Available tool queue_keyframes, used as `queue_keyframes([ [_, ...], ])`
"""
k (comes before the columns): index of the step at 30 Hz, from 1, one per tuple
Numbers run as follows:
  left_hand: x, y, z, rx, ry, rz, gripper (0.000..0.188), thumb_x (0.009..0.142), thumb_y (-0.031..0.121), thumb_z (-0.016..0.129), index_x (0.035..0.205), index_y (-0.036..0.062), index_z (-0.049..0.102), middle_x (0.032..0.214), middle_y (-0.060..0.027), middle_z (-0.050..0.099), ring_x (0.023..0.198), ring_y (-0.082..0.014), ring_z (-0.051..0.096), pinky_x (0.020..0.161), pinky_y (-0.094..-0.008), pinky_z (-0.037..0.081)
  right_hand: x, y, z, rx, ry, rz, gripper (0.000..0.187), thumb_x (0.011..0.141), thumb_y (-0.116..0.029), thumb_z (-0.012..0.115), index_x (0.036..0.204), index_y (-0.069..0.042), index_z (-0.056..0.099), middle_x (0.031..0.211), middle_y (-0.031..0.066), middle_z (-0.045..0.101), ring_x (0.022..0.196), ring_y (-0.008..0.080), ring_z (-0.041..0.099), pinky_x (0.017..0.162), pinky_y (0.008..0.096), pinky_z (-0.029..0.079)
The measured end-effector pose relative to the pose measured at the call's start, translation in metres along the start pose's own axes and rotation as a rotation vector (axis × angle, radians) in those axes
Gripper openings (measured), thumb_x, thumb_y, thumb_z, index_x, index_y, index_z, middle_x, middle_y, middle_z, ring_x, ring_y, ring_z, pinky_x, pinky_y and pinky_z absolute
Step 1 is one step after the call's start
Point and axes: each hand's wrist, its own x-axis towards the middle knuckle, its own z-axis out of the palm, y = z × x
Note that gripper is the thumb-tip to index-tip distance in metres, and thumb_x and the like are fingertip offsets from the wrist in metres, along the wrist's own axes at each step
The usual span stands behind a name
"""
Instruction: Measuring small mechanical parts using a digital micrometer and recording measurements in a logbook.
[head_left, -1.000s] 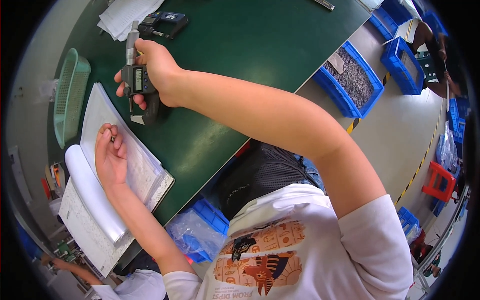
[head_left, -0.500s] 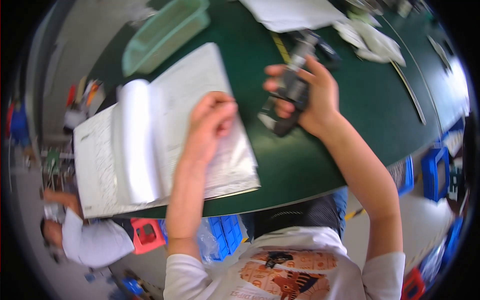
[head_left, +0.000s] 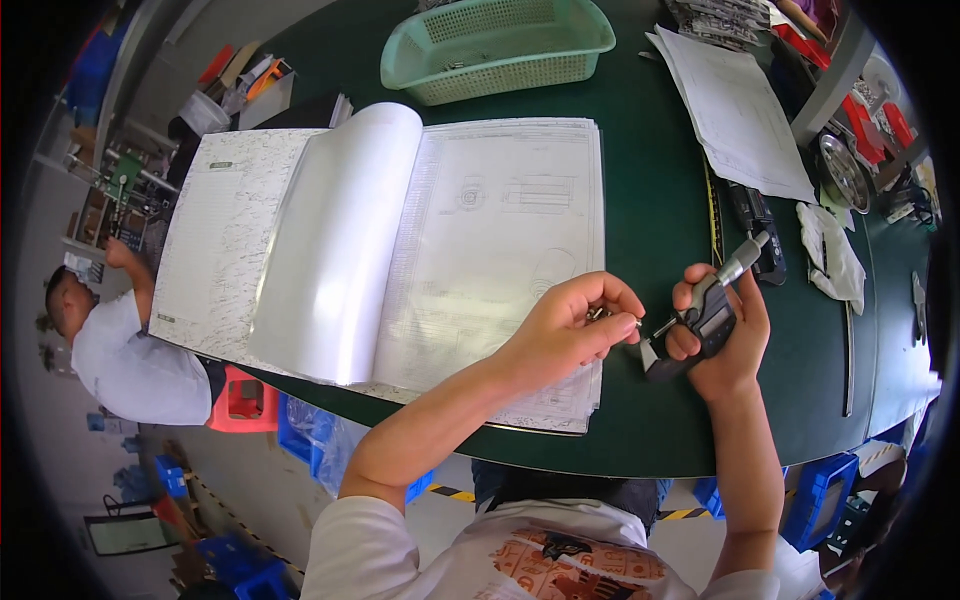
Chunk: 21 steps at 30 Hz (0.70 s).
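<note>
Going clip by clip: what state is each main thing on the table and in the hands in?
Binder: lying open
Curled pages: rolled over, not flat
Green basket: upright, uncovered
Loose papers: stacked unevenly
Dark gauge: lying, partly under the papers
Micrometer: held tilted in right hand, gap apparently open
Small metal piece: pinched in left hand

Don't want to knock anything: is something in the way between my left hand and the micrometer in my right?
Nothing visible is in the way. Only a narrow gap over the green table separates the left hand, holding a small metal piece, from the micrometer in the right hand.
</note>
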Motion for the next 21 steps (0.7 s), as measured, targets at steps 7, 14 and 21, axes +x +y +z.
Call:
queue_keyframes([
  [7, 0.0003, -0.0020, -0.0009, -0.049, 0.019, 0.035, 0.011, 0.081, 0.008, 0.052, 0.089, 0.0024, 0.050, 0.079, -0.0054, 0.052, 0.057, -0.0039, 0.040, 0.052, -0.0165, 0.034, -0.0033, 0.0041, 0.0027, 0.121, -0.052, 0.159, 0.058, 0.083, -0.052, 0.023, 0.095, 0.000, 0.049, 0.074, 0.0136, 0.054, 0.043, 0.0208, 0.046, 0.043, 0.0295, 0.038],
  [14, -0.0058, -0.0042, 0.0027, -0.050, -0.027, -0.037, 0.013, 0.079, 0.004, 0.054, 0.092, 0.0011, 0.052, 0.085, -0.0014, 0.051, 0.075, -0.0049, 0.045, 0.066, -0.0174, 0.036, -0.0053, -0.0014, 0.0030, 0.172, -0.047, 0.133, 0.052, 0.087, -0.044, 0.019, 0.094, -0.001, 0.048, 0.076, 0.0144, 0.054, 0.038, 0.0197, 0.045, 0.039, 0.0293, 0.039],
  [21, -0.0040, -0.0075, 0.0036, -0.041, -0.052, 0.002, 0.013, 0.077, 0.000, 0.055, 0.090, -0.0006, 0.053, 0.086, -0.0033, 0.051, 0.078, -0.0070, 0.046, 0.068, -0.0194, 0.038, -0.0079, 0.0005, 0.0023, 0.176, -0.075, 0.145, 0.057, 0.087, -0.046, 0.017, 0.095, 0.001, 0.049, 0.076, 0.0158, 0.055, 0.039, 0.0189, 0.046, 0.039, 0.0290, 0.041],
])
